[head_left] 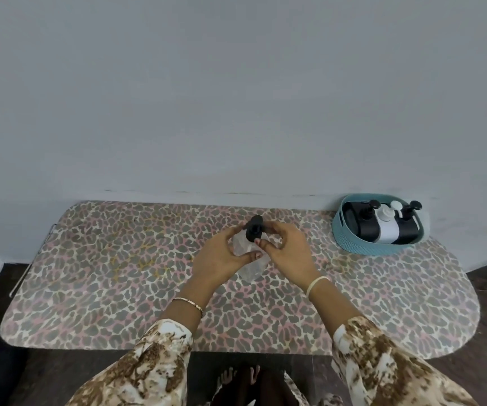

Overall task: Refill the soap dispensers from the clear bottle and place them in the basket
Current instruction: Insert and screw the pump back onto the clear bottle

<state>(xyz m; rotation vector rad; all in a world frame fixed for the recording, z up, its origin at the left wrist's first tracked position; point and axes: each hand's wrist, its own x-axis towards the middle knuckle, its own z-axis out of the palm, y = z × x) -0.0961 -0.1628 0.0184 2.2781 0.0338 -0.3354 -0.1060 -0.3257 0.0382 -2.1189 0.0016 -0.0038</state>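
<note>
Centrally, we logged one clear bottle [249,263] at mid-table [119,273]: left hand [219,256] curled round its body, right hand [287,250] fingers [265,244] pinching the black pump [254,228]. Risk: a hard twist could tip it, spilling soap; basket [342,230] well apart.

It looks like a room in a home: a bench [90,273] with leopard-print cover, a plain grey wall [236,83], dark wooden floor [485,332], bare feet [238,376].
</note>
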